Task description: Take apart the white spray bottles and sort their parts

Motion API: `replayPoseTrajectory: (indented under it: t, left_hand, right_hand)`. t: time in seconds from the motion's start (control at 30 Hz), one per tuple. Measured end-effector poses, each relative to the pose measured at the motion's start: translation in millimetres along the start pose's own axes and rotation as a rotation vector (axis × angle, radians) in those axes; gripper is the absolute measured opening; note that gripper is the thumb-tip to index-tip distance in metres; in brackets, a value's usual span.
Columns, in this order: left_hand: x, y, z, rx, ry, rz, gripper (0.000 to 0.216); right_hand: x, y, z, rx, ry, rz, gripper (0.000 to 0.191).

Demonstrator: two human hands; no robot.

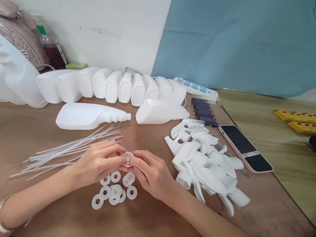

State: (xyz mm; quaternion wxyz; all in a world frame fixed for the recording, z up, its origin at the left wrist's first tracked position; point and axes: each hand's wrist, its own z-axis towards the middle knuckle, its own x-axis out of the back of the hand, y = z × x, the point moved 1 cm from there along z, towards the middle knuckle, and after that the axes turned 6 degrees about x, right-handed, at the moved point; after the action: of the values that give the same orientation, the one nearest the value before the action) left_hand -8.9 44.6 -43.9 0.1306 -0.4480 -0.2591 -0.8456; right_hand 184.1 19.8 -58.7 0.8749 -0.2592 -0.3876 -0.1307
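Observation:
Both hands meet over the middle of the table, pinching one small round white plastic piece (128, 155) between fingertips. My left hand (98, 162) grips its left side, and my right hand (153, 173) grips its right side. Fingers hide most of the piece, so its exact kind is unclear. Just below the hands lie several flat white ring washers (105, 192), some overlapping. Thin white plastic tubes (63, 152) are spread beside my left hand. To the right of my right hand sits a heap of white trigger spray heads (199, 159).
White plastic bottles (125, 88) lie in a row at the back, with one bottle (88, 117) in front. Two phones (245, 148) (205, 111) rest near the table's right edge. A power strip (198, 88) and pink bag (25, 39) are at the back.

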Motion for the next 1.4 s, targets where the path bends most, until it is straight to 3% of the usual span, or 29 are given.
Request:
replayPoseTrajectory:
  t: [0.13,0.23,0.47,0.97,1.07,1.17,1.23,1.3,1.4]
  left_hand:
    - [0,1,0,-0.003,-0.011,0.024,0.01]
    - [-1,3,2,-0.004,0.01,0.052,0.01]
    - [-2,9,6,0.036,0.011,0.129,0.018]
    - [-4,12,8,0.109,-0.038,0.09,0.013]
    - [7,9,12,0.122,-0.084,0.041,0.018]
    - [33,1,16,0.176,-0.067,0.062,0.019]
    - [54,-6,16,0.241,-0.139,0.137,0.015]
    - [70,-11,12,0.31,-0.324,0.196,0.01]
    - [76,-15,3,0.389,-0.51,0.198,0.012]
  right_hand:
    - [0,-1,1,0.013,-0.028,-0.024,0.015]
    - [-2,-1,0,0.029,0.022,-0.012,0.014]
    - [-6,0,-1,-0.011,0.14,-0.043,0.032]
    - [-5,-4,0,-0.046,0.112,-0.002,0.028]
    - [-4,-4,0,-0.115,0.047,0.033,0.03]
    - [-3,-2,-2,-0.232,0.057,0.05,0.031]
    - [-2,0,-2,-0.305,0.077,0.063,0.028]
    - [-2,1,-3,-0.354,0.079,0.076,0.025]
    - [-2,1,-2,-0.358,0.081,0.084,0.024]
